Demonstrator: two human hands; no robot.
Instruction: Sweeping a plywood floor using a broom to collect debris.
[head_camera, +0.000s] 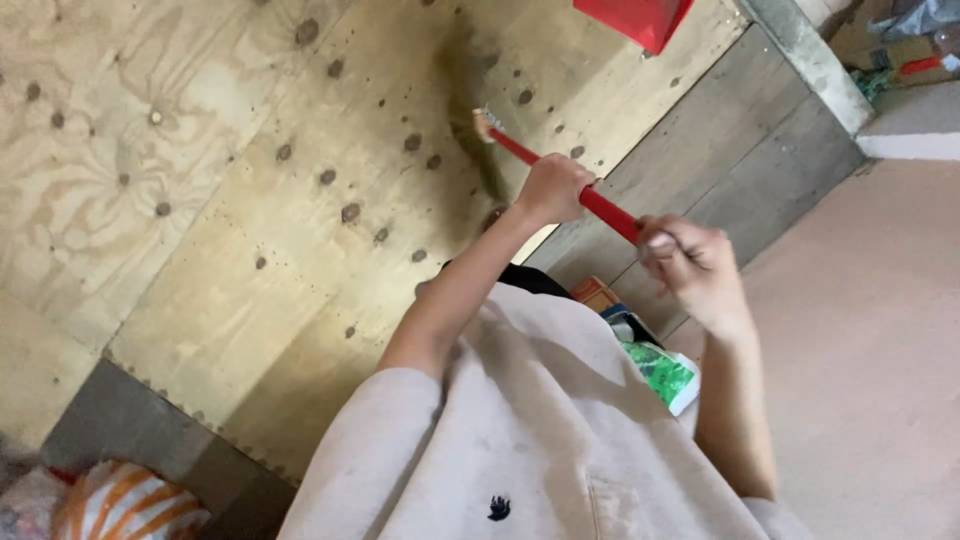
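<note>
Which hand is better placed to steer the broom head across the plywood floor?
Probably the left hand: it grips the red handle closer to the bristles. The right hand holds the handle's far end, nearer the body.

A red dustpan (636, 18) lies on a knotted plywood floor (200, 200); an orange-and-white striped cloth (125, 505) and a green-printed packet (665, 373) sit nearby.

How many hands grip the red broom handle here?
2: the left hand grips the red broom handle lower down, nearer the bristles; the right hand holds its upper end, which that hand hides.
</note>
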